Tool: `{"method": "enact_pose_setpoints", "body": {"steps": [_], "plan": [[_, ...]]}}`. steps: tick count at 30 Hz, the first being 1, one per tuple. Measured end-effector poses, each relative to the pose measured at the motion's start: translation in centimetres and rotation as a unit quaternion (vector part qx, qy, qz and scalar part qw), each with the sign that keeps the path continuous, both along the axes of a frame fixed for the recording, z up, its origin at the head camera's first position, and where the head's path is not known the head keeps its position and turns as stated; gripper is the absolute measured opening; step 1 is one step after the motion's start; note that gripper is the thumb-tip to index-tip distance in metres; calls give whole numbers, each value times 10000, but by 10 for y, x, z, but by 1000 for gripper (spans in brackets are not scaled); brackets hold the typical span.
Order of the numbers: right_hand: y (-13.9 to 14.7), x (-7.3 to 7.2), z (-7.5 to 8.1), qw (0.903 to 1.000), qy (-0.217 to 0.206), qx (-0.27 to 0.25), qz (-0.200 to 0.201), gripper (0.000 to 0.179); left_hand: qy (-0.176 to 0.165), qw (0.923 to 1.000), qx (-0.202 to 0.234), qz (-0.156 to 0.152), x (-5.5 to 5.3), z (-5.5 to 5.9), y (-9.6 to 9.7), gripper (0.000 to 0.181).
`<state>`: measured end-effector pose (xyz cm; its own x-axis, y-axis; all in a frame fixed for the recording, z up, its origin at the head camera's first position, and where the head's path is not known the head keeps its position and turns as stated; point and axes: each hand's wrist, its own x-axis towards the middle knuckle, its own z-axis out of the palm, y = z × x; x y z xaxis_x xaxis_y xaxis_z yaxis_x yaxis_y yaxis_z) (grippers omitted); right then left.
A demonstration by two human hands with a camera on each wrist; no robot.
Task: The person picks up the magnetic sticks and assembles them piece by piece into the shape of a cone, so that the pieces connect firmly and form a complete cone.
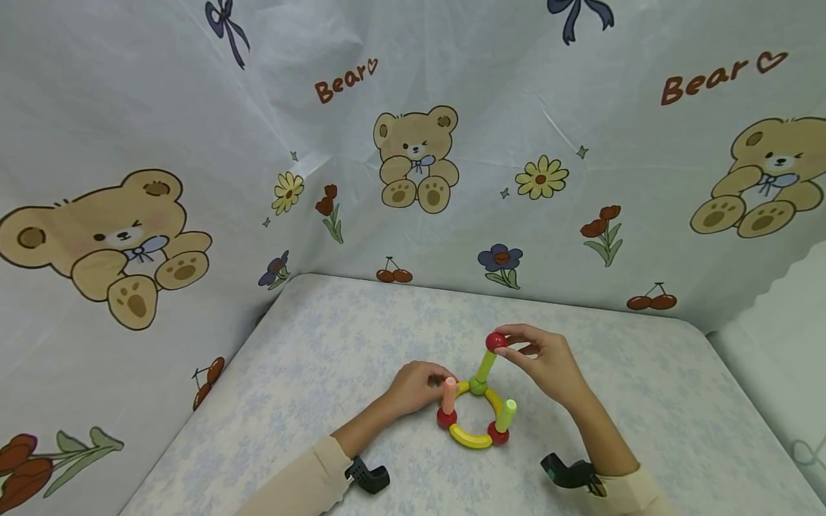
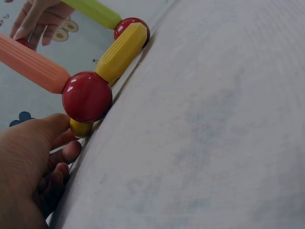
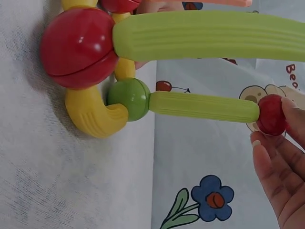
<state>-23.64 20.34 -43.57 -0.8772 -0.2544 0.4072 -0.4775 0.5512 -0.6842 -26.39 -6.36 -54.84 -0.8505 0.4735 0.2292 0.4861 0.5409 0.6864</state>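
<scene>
A ring of yellow curved rods (image 1: 470, 438) and balls lies on the table. Its joints are a left red ball (image 1: 446, 420), a right red ball (image 1: 497, 433) and a green ball (image 1: 477, 386) at the back. From these rise a salmon rod (image 1: 449, 395), a short green rod (image 1: 506, 416) and a back green rod (image 3: 205, 106). My right hand (image 1: 547, 364) pinches a red ball (image 3: 271, 114) at the top of the back green rod. Beside the left red ball, my left hand (image 1: 413, 387) pinches a yellow curved rod (image 2: 81, 129) low in the ring.
The table (image 1: 335, 322) has a pale blue patterned cover. Behind it and to the left hangs a cloth (image 1: 477, 79) printed with bears and flowers. Black wrist devices (image 1: 369, 476) sit at both sleeve cuffs.
</scene>
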Motion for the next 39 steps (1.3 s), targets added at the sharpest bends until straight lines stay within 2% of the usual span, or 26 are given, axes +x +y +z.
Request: {"method": "enact_pose_setpoints", "body": {"steps": [7,9,12,17,21,24,28,34,39], "plan": [[-1,0,-3,9999,-105,-27,7,32,-76,9999,50,-77,-2,0,-1,14],[-1,-1,-4,9998,-173,-49,26,32,-137,9995,135,-268,-4,0,-4,15],[0,-2,-5,9994,-314,-138,36,33,-449,9962,374,-649,-11,1,-13,17],[2,-3,-6,9983,-525,-256,86,35,-1171,9837,564,-1239,-21,11,-29,20],[4,-4,-6,9974,-640,-304,127,36,-1651,9684,404,-1824,-23,26,-39,27],[6,-4,-6,9968,-724,-327,105,36,-1899,9584,296,-2111,-23,38,-44,34],[6,-3,-5,9960,-808,-355,121,36,-1918,9549,298,-2248,-21,50,-50,38],[4,0,-3,9944,-933,-407,294,39,-1759,9513,486,-2482,-17,59,-45,35],[2,2,-1,9944,-912,-418,343,39,-1595,9576,464,-2355,-10,63,-37,33]]}}
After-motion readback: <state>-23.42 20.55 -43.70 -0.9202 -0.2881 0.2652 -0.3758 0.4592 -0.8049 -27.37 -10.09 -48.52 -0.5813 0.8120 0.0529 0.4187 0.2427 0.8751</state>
